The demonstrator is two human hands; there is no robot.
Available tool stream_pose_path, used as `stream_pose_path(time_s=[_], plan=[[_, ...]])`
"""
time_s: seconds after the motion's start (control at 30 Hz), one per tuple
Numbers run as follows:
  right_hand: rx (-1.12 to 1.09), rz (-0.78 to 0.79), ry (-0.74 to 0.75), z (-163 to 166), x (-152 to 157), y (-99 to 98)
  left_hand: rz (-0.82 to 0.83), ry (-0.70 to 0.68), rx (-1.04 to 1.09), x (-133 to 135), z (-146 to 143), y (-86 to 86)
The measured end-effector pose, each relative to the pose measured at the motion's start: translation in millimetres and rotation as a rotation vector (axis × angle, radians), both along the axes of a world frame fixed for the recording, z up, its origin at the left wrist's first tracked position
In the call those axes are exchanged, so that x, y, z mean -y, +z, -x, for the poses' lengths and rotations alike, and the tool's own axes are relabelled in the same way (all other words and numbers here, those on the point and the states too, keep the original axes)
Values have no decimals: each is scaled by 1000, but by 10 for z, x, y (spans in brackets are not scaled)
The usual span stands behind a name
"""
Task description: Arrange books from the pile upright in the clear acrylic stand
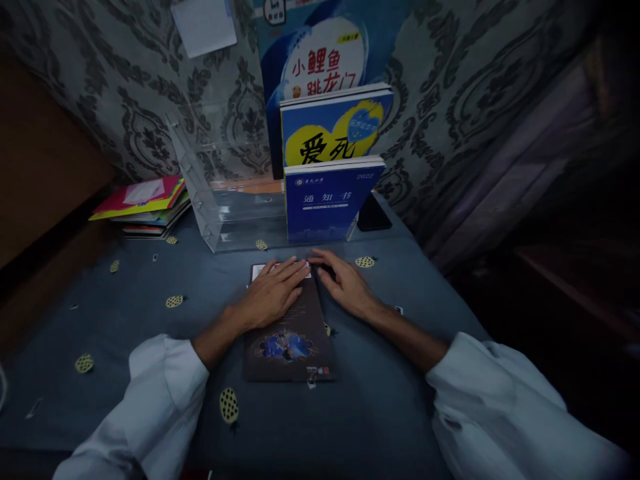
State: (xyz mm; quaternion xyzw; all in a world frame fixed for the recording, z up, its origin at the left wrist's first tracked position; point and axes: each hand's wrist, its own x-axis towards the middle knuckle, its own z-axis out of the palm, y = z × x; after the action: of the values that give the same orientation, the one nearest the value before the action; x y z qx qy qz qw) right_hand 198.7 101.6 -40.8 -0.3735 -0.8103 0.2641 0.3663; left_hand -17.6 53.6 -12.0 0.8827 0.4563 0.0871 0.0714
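A dark brown book point(295, 310) lies on the cloth-covered table, with a blue picture and small print near its lower edge. My left hand point(277, 291) rests flat across the upper part of its cover, fingers stretched out and partly hiding a white label at the top. Beside the book's upper right corner is my right hand point(347, 283), its fingers apart and pointing left. Its fingertips are at the book's edge; whether they touch it I cannot tell. Neither hand grasps anything.
Behind the book stands a clear acrylic rack point(200, 200) holding a blue booklet point(327, 210), a yellow-and-blue book point(300, 137) and a taller picture book point(280, 60). A stack of books point(145, 203) lies left; a black phone-like object point(374, 215) lies right.
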Motion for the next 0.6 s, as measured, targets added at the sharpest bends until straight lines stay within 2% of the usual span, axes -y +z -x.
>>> stream_pose_path(time_s=[0.23,0.6], plan=[[29,-66,8,5,-10,-9,-7,-4,-26,-15,-43,65],[43,-180,10,38,19,12,-29,-17,-18,14,-35,21]])
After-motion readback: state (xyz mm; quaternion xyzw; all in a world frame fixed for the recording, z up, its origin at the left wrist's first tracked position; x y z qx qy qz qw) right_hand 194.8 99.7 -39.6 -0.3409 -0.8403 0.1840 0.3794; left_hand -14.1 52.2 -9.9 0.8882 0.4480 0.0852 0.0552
